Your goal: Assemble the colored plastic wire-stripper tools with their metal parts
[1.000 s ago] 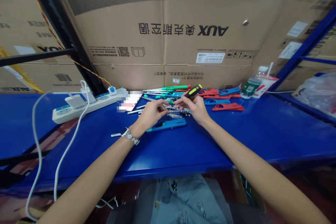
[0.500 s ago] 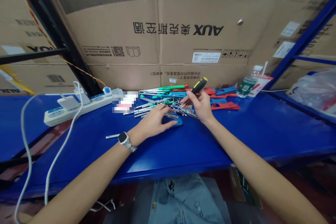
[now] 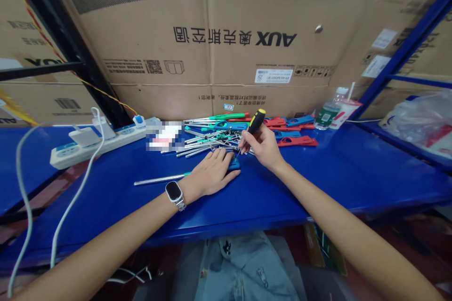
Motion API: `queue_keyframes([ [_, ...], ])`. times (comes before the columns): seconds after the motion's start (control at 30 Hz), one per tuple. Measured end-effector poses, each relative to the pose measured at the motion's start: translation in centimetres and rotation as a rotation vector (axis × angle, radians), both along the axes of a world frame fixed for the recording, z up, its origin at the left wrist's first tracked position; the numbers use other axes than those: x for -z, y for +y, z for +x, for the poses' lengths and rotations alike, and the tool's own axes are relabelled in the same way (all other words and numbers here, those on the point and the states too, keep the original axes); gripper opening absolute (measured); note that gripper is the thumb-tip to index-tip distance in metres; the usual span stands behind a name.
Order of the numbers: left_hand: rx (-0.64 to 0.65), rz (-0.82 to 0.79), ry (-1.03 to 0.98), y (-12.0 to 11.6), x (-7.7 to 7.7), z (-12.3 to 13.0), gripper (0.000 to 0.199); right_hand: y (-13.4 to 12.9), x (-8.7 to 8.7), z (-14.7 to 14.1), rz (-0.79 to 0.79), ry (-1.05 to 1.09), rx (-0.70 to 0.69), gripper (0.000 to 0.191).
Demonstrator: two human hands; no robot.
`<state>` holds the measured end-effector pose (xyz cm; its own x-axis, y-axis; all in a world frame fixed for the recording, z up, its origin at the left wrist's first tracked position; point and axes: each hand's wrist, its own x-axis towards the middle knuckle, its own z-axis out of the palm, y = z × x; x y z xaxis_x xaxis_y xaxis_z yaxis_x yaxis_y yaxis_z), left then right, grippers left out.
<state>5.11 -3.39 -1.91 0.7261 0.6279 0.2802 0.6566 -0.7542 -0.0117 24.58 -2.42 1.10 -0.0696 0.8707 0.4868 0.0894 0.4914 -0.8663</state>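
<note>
My left hand (image 3: 215, 171) grips the blue handle of a long-neck lighter (image 3: 234, 164) against the table, thumb on the near side and fingers on the far side. The lighter's metal tube (image 3: 155, 180) sticks out leftward from under the hand. In my right hand (image 3: 263, 146) is a screwdriver (image 3: 256, 121) with a black and yellow handle, tilted, its shaft pointing down at the blue handle's end. Whether the tip touches the handle I cannot tell. Just beyond both hands lies a pile of metal lighter tubes (image 3: 197, 146) with green parts and bent wires.
Red lighter handles (image 3: 298, 141) and blue ones lie at the back right. Beyond them stand a bottle (image 3: 326, 115) and a cup with a straw (image 3: 346, 114). A power strip (image 3: 67, 154) with cables lies at left on the blue table (image 3: 282, 197). A large cardboard box (image 3: 141, 19) forms the back.
My left hand has come down onto the blue lighter handle and closed on it. The screwdriver has moved slightly left and down, more upright, with its shaft now at the handle.
</note>
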Motion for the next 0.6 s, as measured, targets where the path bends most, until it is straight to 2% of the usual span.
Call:
queue_keyframes([
  [0.27, -0.052, -0.045, 0.017, -0.49, -0.39, -0.54, 0.059, -0.23, 0.17, -0.52, 0.037, -0.050, -0.004, 0.042],
  [0.6, -0.057, 0.000, 0.021, -0.21, 0.04, -0.38, 0.058, -0.14, 0.74, -0.74, 0.070, -0.152, -0.006, 0.032],
])
